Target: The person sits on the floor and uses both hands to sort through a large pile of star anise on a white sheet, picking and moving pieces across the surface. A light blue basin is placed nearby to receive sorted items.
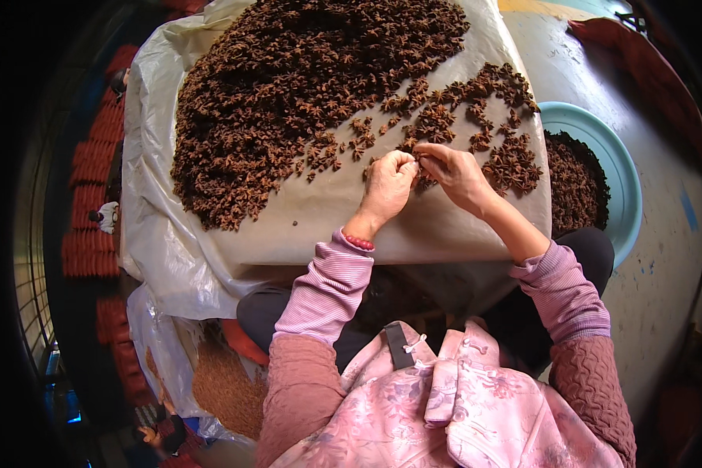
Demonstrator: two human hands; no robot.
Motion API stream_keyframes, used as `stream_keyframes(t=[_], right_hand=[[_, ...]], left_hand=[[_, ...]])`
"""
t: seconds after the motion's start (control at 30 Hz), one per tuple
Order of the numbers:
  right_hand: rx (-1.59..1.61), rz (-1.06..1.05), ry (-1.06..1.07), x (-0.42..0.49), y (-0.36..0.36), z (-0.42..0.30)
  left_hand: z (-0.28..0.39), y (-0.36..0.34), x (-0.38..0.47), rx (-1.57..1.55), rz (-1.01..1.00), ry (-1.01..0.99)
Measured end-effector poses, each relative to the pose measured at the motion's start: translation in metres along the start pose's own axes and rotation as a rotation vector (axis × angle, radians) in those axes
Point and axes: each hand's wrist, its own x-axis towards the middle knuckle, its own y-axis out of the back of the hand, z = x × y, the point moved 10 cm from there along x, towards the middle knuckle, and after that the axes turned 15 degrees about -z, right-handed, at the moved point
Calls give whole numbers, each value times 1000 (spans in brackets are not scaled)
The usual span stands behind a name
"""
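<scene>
A large pile of dried star anise [281, 111] covers much of the table's pale plastic sheet [327, 228]. Over the sheet, my left hand [386, 184] and my right hand [453, 175] come together, thumbs and fingers bent and fingertips almost touching. Whatever may be pinched between them is too small and too covered to make out. Just beyond the fingertips lies a loose cluster of star anise [433, 124]. Another cluster of star anise [513, 164] is spread to the right of my right hand, near the table's edge. Red beads [358, 241] circle my left wrist.
At the table's right stands a light blue plastic tub [623, 205] holding more star anise [576, 187]. Reddish-brown loose material [228, 380] lies on plastic at lower left. Red stacked sacks [90, 202] line the left side, with other people there. My knees are under the table's front edge.
</scene>
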Motion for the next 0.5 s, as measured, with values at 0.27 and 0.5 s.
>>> stream_keyframes(t=[0.27,0.5], right_hand=[[-907,78,361,-25,-13,-47],[-1067,223,24,-28,41,-21]], left_hand=[[22,-61,-45,-754,-676,213],[27,-21,-8,360,-399,129]])
